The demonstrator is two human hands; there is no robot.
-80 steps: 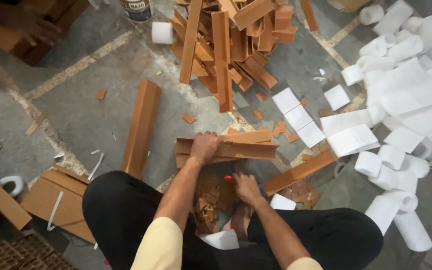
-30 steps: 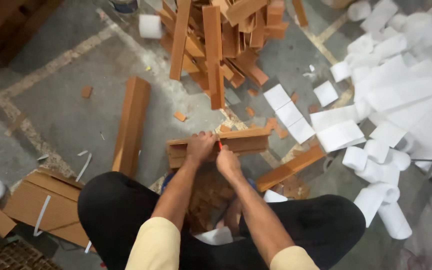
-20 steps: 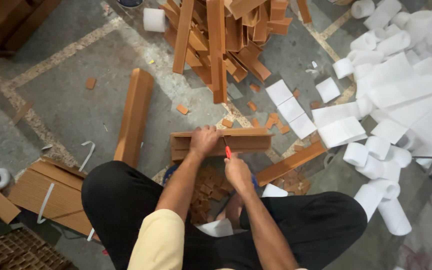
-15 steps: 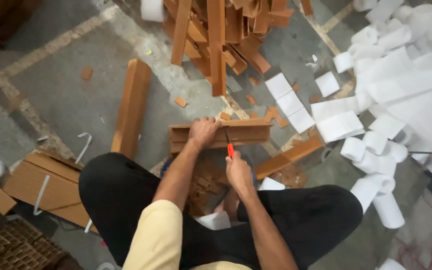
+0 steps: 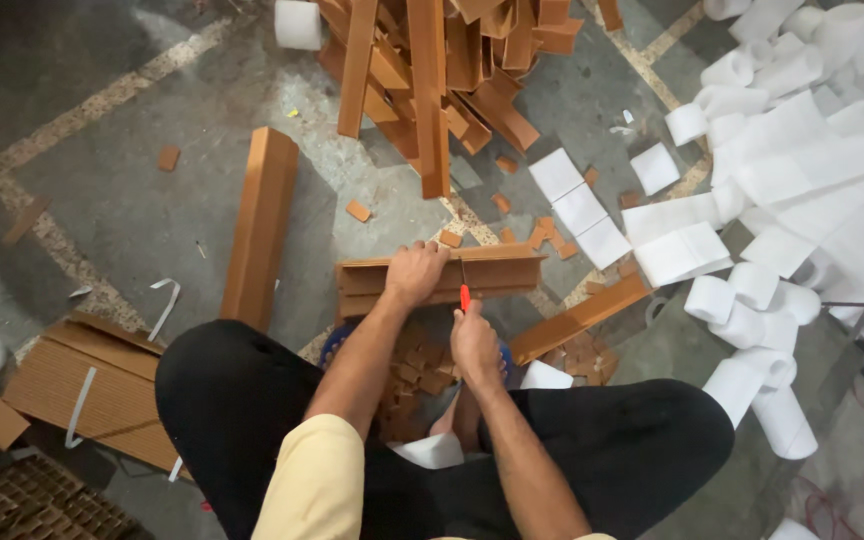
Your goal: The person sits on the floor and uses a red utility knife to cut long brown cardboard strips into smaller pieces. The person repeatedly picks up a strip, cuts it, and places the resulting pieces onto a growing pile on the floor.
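Left fingers: our left hand [image 5: 414,272] clamps down over the top edge of the brown cardboard strip [image 5: 512,274], mid-frame.
Right fingers: our right hand [image 5: 475,345] is closed around a red-handled cutter [image 5: 464,292], its blade against the strip.
Below: cut cardboard pieces [image 5: 422,372] between our knees.
Upper centre: heap of strips [image 5: 430,70].
Right: white foam rolls [image 5: 752,300].

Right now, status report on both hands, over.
Left hand pressing cardboard corner strip down. Right hand gripping red-handled knife at strip. Cut offcuts piled underneath.
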